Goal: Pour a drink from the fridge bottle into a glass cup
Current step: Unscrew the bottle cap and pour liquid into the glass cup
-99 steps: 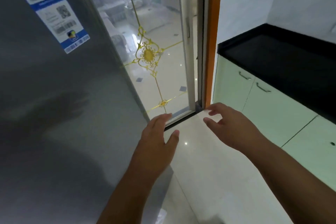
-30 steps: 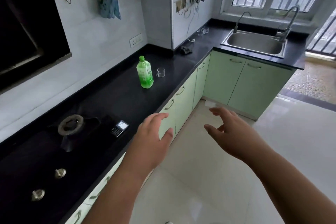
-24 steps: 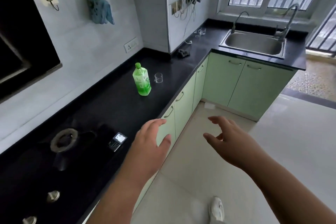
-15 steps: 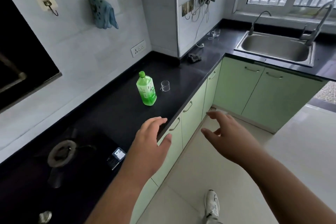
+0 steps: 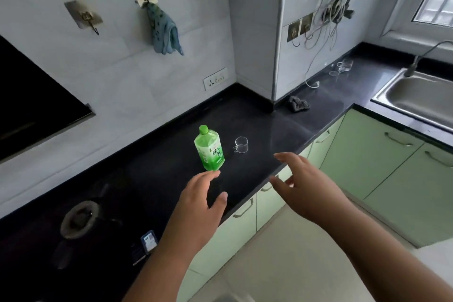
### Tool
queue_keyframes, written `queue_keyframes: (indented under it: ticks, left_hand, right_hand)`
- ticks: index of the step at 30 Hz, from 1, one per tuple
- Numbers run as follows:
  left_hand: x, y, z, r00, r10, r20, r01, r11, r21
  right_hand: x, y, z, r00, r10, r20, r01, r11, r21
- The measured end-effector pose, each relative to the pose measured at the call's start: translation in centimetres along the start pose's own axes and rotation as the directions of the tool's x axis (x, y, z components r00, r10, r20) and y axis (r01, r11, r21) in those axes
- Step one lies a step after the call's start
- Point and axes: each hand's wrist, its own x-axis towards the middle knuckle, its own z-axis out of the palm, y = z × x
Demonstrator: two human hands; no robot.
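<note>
A green capped bottle (image 5: 210,149) stands upright on the black counter (image 5: 171,179). Just to its right sits a small clear glass cup (image 5: 241,144) with a handle, upright and with nothing visible inside. My left hand (image 5: 198,206) hovers over the counter, fingers apart, its fingertips just short of the bottle's base. My right hand (image 5: 306,189) is spread open over the counter's front edge, right of and nearer than the cup. Neither hand holds anything.
A gas burner (image 5: 79,218) and a phone (image 5: 147,244) lie at the near left. A grey rag (image 5: 297,103) lies in the corner; more glassware (image 5: 344,66) stands beside the sink (image 5: 416,95). A blue cloth (image 5: 163,29) hangs on the wall. Green cabinets (image 5: 367,167) run below.
The view swung from the grey fridge door to the counter and closed in on it. Both open hands have advanced toward the bottle and cup.
</note>
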Motion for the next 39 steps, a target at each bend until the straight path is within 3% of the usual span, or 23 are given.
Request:
queue_keyframes:
  ticks: [8, 15, 21, 26, 31, 39]
  left_hand:
    - [8.5, -1.8, 2.0, 0.992, -0.127, -0.020, 0.127, 0.992, 0.006]
    - [16.9, -4.5, 2.7, 0.979, -0.194, -0.060, 0.192, 0.981, -0.034]
    - [22.0, -6.7, 3.8, 0.957, -0.276, -0.085, 0.277, 0.961, 0.001]
    - [23.9, -7.3, 4.0, 0.931, -0.342, -0.124, 0.347, 0.938, 0.015]
    - [25.3, -7.2, 4.2, 0.899, -0.410, -0.153, 0.415, 0.910, 0.000]
    - [25.7, -5.0, 5.1, 0.828, -0.517, -0.216, 0.526, 0.850, -0.020]
  right_hand:
    - [8.8, 2.4, 0.1, 0.997, 0.030, 0.078, -0.029, 0.999, -0.015]
    - [17.9, 0.5, -1.3, 0.993, -0.031, 0.117, 0.047, 0.990, -0.132]
    - [25.2, -0.3, 0.1, 0.990, -0.065, 0.128, 0.081, 0.988, -0.130]
    - [29.2, -1.8, 2.6, 0.962, -0.120, 0.246, 0.152, 0.982, -0.116]
    - [33.1, -4.4, 5.7, 0.890, -0.264, 0.371, 0.313, 0.947, -0.076]
    - [36.3, -7.0, 9.1, 0.665, -0.449, 0.597, 0.565, 0.825, -0.009]
